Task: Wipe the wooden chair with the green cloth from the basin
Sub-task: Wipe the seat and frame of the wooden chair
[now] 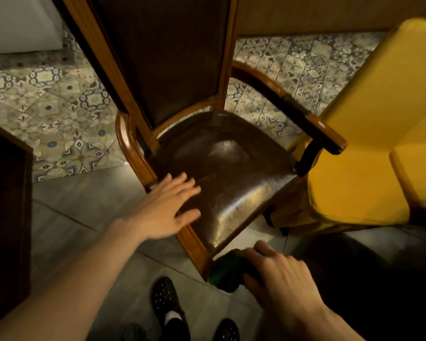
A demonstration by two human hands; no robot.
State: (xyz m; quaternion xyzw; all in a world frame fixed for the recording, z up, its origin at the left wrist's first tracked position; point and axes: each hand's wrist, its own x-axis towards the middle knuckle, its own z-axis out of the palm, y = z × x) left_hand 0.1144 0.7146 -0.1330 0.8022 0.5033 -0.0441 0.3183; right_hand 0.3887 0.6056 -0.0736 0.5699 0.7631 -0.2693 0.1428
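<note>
The wooden chair (138, 153) fills the middle of the view, with a brown leather seat, a tall padded back and curved armrests. My left hand (166, 207) is spread flat, fingers apart, over the seat's front left edge and holds nothing. My right hand (280, 276) is closed on the bunched dark green cloth (223, 273), which presses against the chair's front corner below the seat. No basin is in view.
A yellow upholstered seat (369, 153) stands close against the chair's right armrest. A dark wooden cabinet (5, 217) is at the left edge. The floor is patterned tile behind and grey tile in front. My black shoes (167, 306) are below.
</note>
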